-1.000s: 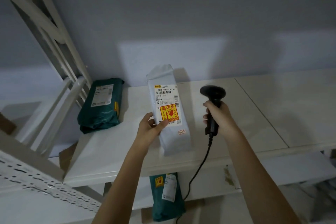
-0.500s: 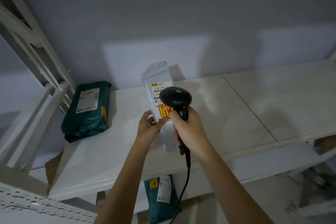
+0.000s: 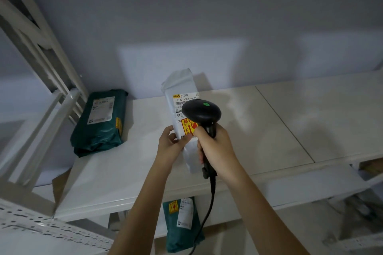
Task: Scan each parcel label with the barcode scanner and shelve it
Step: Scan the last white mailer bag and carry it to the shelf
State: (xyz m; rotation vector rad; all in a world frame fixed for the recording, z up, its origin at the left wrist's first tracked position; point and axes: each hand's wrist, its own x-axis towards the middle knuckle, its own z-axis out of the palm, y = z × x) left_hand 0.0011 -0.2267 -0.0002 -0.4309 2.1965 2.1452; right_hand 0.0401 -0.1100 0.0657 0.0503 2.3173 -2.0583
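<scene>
- Head view — my left hand [image 3: 173,147] holds the white parcel [image 3: 182,97] by its near left edge, thumb pressed on the label face, fingers curled behind; grip is holding the parcel.
- White parcel lies lengthwise on the white shelf [image 3: 269,122], far end toward the grey wall [image 3: 207,16]; near end sits between my two hands.
- Shipping label [image 3: 185,100] faces up, barcode and printed code partly visible; a yellow-red fragile sticker [image 3: 188,127] sits below it, half covered.
- My right hand [image 3: 217,149] is wrapped round the handle of the black barcode scanner [image 3: 202,113] — grip holding the scanner, head poised just above the label, green light lit on top.
- Scanner cable [image 3: 209,209] drops from the handle past the shelf's front edge.
- Dark green parcel [image 3: 99,124] lies on the same shelf at the left, near the wall, well apart from the white one, label up.
- Another green parcel [image 3: 182,223] on the lower level below the shelf edge, white label and yellow sticker showing.
- White shelf frame [image 3: 41,64] at left; perforated rail [image 3: 51,232] at bottom left.
</scene>
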